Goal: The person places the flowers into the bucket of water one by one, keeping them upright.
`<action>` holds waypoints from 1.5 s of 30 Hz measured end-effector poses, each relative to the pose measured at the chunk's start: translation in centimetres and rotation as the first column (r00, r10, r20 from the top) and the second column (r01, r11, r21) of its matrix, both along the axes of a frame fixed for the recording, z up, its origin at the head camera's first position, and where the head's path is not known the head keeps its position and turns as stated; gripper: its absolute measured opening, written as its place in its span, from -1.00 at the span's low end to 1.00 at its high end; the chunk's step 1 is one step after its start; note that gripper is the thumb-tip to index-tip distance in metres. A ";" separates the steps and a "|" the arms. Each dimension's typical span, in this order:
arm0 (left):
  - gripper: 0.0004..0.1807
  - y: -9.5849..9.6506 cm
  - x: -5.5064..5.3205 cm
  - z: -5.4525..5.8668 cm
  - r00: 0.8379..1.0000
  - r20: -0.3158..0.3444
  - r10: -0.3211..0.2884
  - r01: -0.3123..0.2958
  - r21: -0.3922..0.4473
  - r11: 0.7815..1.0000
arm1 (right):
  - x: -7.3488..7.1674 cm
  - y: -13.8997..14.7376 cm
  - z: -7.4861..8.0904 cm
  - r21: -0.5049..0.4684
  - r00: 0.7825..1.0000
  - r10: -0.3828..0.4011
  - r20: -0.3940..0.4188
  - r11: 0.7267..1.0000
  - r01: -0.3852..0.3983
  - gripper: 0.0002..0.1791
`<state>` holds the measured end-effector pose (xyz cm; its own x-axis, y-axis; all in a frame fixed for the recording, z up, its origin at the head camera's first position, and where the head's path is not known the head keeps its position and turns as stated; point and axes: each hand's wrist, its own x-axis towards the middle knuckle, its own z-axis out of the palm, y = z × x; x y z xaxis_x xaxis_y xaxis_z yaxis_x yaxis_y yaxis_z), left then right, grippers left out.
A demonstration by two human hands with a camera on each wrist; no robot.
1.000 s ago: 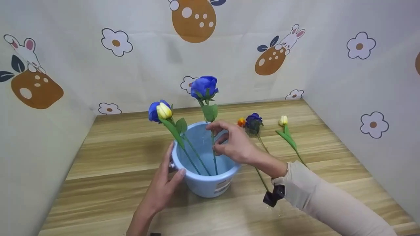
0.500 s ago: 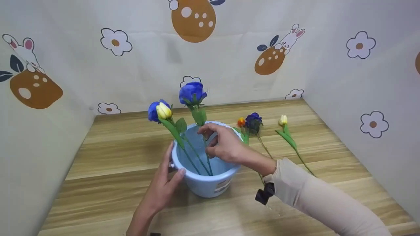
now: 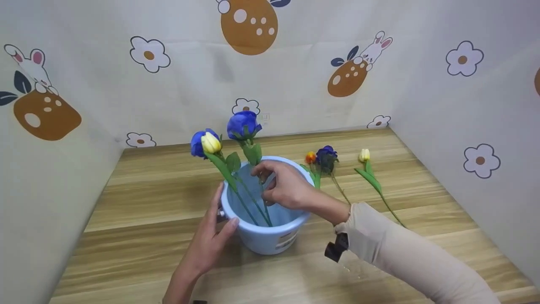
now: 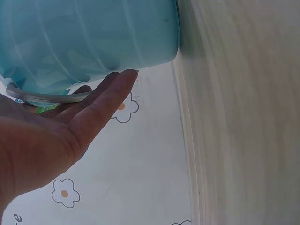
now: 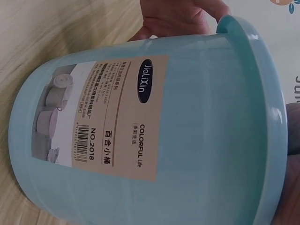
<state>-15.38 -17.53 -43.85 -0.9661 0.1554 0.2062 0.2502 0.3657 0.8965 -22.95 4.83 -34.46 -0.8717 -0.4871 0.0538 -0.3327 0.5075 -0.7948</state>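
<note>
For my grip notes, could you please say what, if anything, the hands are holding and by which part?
The right hand holds a blue flower by its stem; the left hand rests against the bucket.

Bucket point(image 3: 259, 242): one, bearing label point(image 5: 101, 122), one, and handle point(image 4: 51, 98), one. Loose flowers: six, comprising blue flowers point(image 3: 243, 125), three; yellow tulips point(image 3: 365, 155), two; orange flower point(image 3: 310, 157), one. Stems standing in the bucket: three. Grips: two, one left grip point(image 3: 209, 240), one right grip point(image 3: 289, 185). Bench point(image 3: 147, 190): one. Printed backdrop, head view: flower motifs point(image 3: 149, 54), six; brown fruits point(image 3: 249, 31), four, one a mere sliver.
</note>
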 end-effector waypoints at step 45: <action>-0.16 0.0 0.0 0.1 1.000 0.025 0.001 -0.001 0.003 1.000 | -1.3 -0.8 -0.6 0.177 0.985 0.112 0.134 0.975 -0.135 -0.57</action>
<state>-15.41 -17.57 -43.75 -0.9711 0.1542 0.1824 0.2274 0.3632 0.9035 -24.28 4.04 -35.05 -0.7985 -0.5828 -0.1511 -0.3078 0.6108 -0.7295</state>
